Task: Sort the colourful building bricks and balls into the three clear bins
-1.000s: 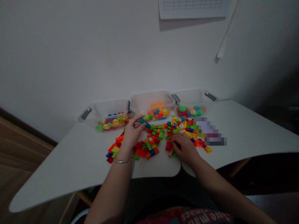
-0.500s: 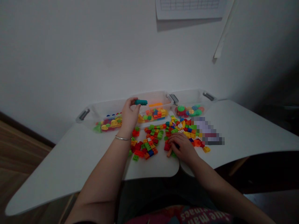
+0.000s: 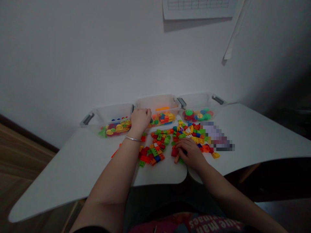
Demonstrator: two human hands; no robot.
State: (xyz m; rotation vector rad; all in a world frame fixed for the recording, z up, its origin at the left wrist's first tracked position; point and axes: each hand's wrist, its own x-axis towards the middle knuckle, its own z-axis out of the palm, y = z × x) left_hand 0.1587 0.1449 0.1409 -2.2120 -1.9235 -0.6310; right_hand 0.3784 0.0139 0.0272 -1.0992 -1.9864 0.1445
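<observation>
My left hand reaches over the front of the middle clear bin, with its fingers curled together and turned down. Whatever is in those fingers is hidden behind the hand; no teal brick shows outside it. My right hand rests low on the pile of toy bricks, its fingers bent. Beside its fingertips lie a red brick and a tan stick-like piece. A dark spot shows between thumb and forefinger, too dim to name. Left of it spreads a loose heap of coloured bricks.
A left clear bin and a right clear bin, both holding colourful toy pieces, stand by the wall. A blurred-out flat item lies right of the bricks. Two white tabletops meet at a seam near me.
My left hand has lowered and turned over the middle bin; the teal brick that it held up has gone from sight. An orange-red piece now shows left of that forearm. My right hand stays put.
</observation>
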